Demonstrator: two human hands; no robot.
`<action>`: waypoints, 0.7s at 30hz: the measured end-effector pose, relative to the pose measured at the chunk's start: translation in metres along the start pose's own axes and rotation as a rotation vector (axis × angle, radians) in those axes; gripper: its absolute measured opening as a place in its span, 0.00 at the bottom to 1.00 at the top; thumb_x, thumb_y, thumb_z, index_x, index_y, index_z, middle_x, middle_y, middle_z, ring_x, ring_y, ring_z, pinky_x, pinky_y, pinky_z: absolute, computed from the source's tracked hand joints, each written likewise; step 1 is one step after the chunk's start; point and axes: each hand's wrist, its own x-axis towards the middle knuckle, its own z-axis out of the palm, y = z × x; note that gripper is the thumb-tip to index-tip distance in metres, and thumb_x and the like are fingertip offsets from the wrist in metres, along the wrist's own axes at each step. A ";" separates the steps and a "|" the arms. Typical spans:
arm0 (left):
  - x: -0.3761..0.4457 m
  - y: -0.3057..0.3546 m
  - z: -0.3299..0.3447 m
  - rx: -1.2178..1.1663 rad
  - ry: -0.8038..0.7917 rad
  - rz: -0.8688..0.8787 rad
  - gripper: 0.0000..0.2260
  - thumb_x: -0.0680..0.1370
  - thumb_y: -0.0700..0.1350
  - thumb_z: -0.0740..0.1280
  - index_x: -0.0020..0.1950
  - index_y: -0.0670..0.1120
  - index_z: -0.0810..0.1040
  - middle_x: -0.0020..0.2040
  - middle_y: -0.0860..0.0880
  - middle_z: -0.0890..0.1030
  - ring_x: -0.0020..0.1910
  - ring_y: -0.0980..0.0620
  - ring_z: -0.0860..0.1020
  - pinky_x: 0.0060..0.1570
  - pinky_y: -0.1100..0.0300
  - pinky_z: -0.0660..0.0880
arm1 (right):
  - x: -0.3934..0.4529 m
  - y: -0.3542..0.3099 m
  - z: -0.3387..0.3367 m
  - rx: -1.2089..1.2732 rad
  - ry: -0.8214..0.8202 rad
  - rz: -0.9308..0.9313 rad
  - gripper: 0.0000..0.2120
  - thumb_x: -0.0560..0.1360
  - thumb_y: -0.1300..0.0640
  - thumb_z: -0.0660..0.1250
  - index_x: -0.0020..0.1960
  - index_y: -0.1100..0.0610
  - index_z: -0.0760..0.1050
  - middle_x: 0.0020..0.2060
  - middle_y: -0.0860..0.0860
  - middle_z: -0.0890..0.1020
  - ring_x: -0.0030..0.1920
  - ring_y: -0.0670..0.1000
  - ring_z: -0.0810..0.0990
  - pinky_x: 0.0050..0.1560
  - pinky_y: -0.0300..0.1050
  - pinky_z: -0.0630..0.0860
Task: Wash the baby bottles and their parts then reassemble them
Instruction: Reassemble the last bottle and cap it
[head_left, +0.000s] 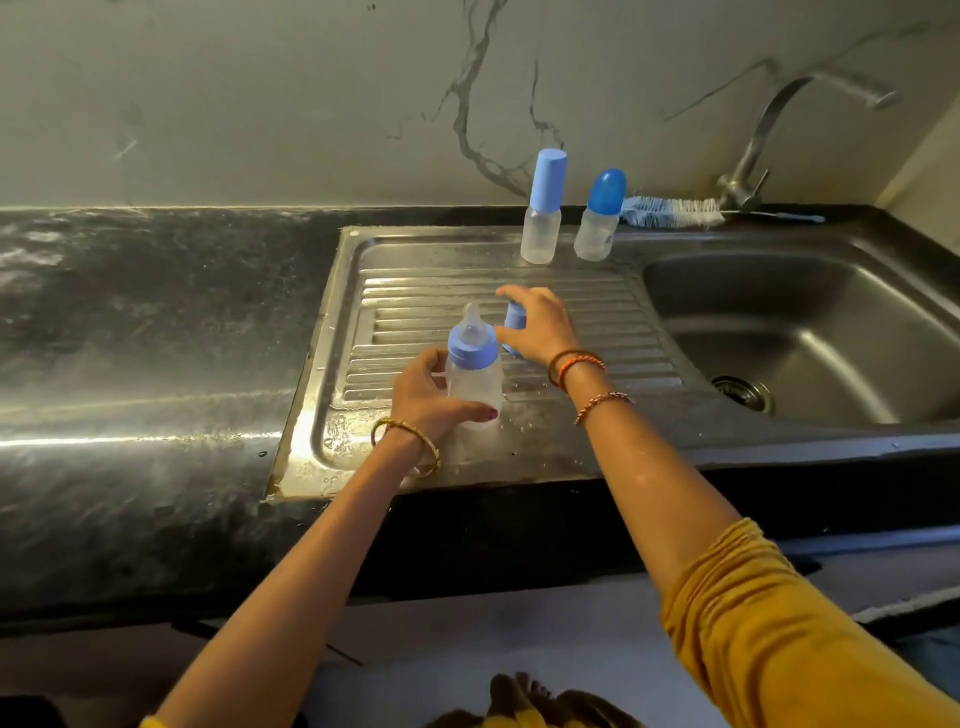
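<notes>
A clear baby bottle (475, 376) with a blue collar and a clear teat stands upright on the steel draining board (597, 332). My left hand (428, 395) grips its body from the left. Just behind it, my right hand (535, 325) curls over a blue cap (514, 317), which is mostly hidden under the fingers. Two capped bottles stand at the back of the board: one with a tall light-blue cap (543, 208) and one with a rounded dark-blue cap (600, 215).
A blue-and-white bottle brush (672, 212) lies on the rim behind the sink basin (810, 332), at the foot of the steel tap (753, 156). Dark wet stone counter (145, 322) stretches to the left. Marble wall runs behind.
</notes>
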 end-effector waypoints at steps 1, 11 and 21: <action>0.002 0.003 0.003 0.010 -0.002 0.000 0.29 0.56 0.37 0.80 0.55 0.42 0.74 0.49 0.47 0.78 0.48 0.48 0.77 0.42 0.59 0.74 | -0.002 0.003 0.003 -0.012 0.018 -0.020 0.22 0.71 0.61 0.69 0.65 0.57 0.72 0.60 0.60 0.72 0.60 0.59 0.73 0.58 0.47 0.70; 0.002 0.032 0.081 -0.039 -0.051 0.018 0.29 0.58 0.35 0.79 0.55 0.43 0.74 0.49 0.49 0.77 0.47 0.51 0.74 0.37 0.69 0.69 | -0.043 0.103 -0.082 0.211 0.300 0.210 0.17 0.68 0.67 0.69 0.55 0.56 0.79 0.53 0.55 0.79 0.55 0.53 0.76 0.49 0.37 0.69; 0.013 0.072 0.160 -0.063 -0.105 0.100 0.32 0.57 0.37 0.80 0.59 0.45 0.74 0.56 0.45 0.77 0.51 0.49 0.75 0.47 0.59 0.72 | -0.067 0.135 -0.188 0.683 0.464 0.256 0.09 0.76 0.59 0.64 0.56 0.54 0.75 0.47 0.52 0.80 0.46 0.51 0.80 0.39 0.42 0.78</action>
